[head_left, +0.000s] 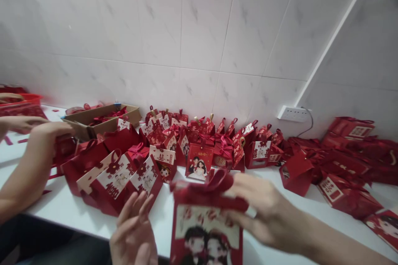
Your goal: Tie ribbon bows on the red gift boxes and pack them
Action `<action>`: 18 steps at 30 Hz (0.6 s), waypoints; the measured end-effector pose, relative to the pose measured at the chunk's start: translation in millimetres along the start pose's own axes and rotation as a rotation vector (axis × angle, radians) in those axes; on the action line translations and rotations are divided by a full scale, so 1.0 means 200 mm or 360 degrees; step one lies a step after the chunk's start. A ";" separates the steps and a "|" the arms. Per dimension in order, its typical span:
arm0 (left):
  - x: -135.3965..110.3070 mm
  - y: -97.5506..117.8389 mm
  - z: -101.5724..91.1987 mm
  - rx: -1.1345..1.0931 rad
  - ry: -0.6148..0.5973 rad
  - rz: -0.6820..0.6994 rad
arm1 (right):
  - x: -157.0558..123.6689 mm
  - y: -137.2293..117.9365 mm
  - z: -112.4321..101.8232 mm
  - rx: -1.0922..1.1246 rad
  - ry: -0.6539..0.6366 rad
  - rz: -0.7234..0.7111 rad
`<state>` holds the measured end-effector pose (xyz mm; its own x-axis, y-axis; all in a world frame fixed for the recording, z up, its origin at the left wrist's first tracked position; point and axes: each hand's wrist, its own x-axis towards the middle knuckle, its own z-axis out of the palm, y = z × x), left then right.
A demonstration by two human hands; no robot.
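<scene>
In front of me stands a red gift box [207, 232] with a cartoon couple on its face and a dark red ribbon bow [214, 182] on top. My right hand [261, 207] grips its upper right side, fingers on the front and top edge. Just left of the box, my left hand [135, 230] is raised with its fingers apart and nothing in it. Beyond it sit red gift boxes with white printed panels [115, 176]. A smaller red box with a couple in wedding clothes [199, 161] stands behind the held one.
Several small red boxes [224, 149] crowd the white table [77, 219] along the tiled wall. More red boxes [348, 194] lie at right, below a power strip [294, 113]. At left are a cardboard tray [82, 126], another person's forearm [27, 169] and a red basket [29, 101].
</scene>
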<state>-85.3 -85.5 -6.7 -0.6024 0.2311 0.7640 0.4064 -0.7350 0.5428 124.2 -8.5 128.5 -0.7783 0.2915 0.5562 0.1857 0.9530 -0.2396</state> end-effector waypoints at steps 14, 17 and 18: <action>-0.36 -0.35 -0.05 0.0781 -0.1242 -0.0728 | 0.79 0.66 -0.20 -0.0433 0.0761 0.0858; -0.39 -0.38 -0.05 0.0815 -0.1296 -0.0655 | 1.02 0.77 0.01 -0.0436 0.0592 0.0760; -0.41 -0.39 -0.05 0.0823 -0.1281 -0.0611 | 1.07 0.79 0.09 -0.0422 0.0556 0.0736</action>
<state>-74.6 -53.1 -114.5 -0.1930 0.8907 0.4116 0.6442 -0.2013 0.7379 -23.9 204.0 196.4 -0.3487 0.6452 0.6798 0.6327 0.6972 -0.3371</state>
